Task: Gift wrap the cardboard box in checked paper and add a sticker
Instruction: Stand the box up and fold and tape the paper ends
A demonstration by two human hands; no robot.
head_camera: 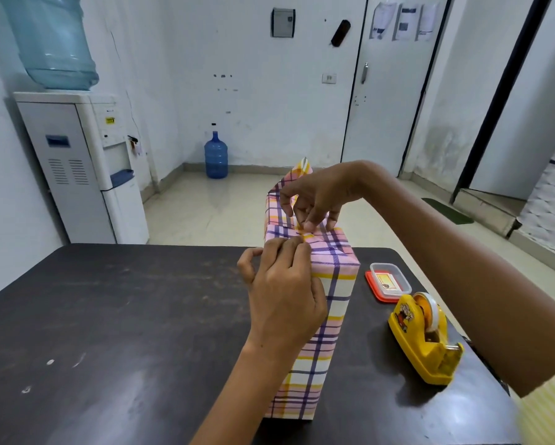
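A: What are the hands doing?
B: The left hand [284,284] and right hand [317,197] pinch folded flaps atop the tall box wrapped in pink, yellow and purple checked paper [317,316].
A: Where is it?
B: Upright on the dark table [109,316], left of a yellow tape dispenser [425,338] and a clear red-lidded plastic container [388,281].

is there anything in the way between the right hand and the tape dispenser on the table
Nothing visible. The right hand is up at the top fold of the wrapped box. The tape dispenser stands to the right of the box on the table, with only bare tabletop around it. The small lidded container sits behind it, off that path.
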